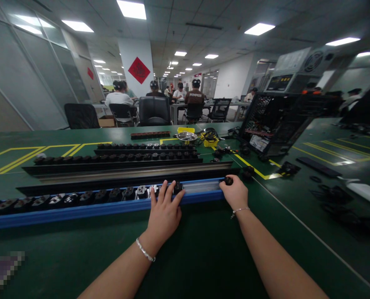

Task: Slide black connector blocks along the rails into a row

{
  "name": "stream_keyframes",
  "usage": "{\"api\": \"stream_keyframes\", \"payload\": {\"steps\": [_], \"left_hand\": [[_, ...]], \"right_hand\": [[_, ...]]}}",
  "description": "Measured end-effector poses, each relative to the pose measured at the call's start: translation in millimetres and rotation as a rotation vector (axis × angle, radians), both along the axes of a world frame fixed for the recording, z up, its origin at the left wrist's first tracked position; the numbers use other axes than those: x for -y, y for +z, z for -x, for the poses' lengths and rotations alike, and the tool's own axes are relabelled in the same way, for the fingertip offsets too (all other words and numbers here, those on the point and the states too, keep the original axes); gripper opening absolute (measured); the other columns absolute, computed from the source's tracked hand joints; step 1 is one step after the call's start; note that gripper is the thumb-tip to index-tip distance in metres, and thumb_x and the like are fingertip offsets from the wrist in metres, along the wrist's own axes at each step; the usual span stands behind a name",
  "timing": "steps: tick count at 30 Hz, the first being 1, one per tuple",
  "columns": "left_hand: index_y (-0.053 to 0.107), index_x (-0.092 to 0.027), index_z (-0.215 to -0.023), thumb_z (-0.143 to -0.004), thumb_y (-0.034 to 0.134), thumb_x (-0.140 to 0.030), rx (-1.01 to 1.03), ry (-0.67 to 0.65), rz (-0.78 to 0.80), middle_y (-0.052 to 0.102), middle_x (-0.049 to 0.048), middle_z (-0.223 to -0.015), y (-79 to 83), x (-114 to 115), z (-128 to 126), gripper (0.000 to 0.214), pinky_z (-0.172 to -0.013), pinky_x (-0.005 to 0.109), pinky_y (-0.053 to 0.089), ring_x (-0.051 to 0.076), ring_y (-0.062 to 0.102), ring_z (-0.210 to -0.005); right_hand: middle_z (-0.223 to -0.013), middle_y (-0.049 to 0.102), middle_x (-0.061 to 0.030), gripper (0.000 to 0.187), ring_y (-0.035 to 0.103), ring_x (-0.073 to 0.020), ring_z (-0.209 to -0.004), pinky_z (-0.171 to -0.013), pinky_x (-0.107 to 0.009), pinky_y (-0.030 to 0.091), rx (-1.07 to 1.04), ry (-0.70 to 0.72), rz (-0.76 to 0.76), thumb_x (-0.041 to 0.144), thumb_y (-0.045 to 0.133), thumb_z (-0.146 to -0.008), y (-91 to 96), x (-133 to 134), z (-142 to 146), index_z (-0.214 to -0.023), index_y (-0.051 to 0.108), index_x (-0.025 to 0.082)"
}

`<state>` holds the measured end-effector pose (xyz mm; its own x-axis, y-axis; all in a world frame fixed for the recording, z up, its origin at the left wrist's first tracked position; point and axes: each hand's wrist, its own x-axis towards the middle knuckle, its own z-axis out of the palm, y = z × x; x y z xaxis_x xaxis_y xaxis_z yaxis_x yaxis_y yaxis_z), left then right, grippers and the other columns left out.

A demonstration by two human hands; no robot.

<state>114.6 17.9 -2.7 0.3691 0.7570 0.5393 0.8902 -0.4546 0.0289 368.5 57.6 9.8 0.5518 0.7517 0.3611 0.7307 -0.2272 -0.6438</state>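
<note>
A long blue channel (107,209) lies across the green table in front of me. Several black socket modules (101,195) sit in a row inside it, a few with light faces. My left hand (165,209) rests with spread fingers over the row's right end, touching the last modules and the channel. At the channel's right end, my right hand (237,194) pinches a small round black socket module (228,180), partly hidden by the fingers. Between the two hands, the channel's pale inner floor (202,187) shows.
Behind the channel lie dark rails (135,169) and further rows of modules (122,157). A metal dish (186,136) and a yellow tray (210,142) with cables stand farther back. An opened computer case (272,124) stands at right, near a white power strip (364,193). People sit beyond.
</note>
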Motion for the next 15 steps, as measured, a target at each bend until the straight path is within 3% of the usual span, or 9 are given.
{"api": "stream_keyframes", "payload": {"steps": [15], "left_hand": [[0.055,-0.033,-0.129,-0.08,0.056,-0.02,0.004,-0.006,-0.007,0.043,0.0074,-0.146,-0.4,0.2,0.0,0.05,-0.11,0.066,0.014,0.034,0.026,-0.14]], "right_hand": [[-0.092,0.069,-0.0084,0.035,0.063,-0.0221,-0.085,-0.08,-0.032,0.047,-0.03,-0.081,0.02,0.03,0.058,-0.067,-0.1,-1.1,-19.3,-0.098,0.067,0.016]]}}
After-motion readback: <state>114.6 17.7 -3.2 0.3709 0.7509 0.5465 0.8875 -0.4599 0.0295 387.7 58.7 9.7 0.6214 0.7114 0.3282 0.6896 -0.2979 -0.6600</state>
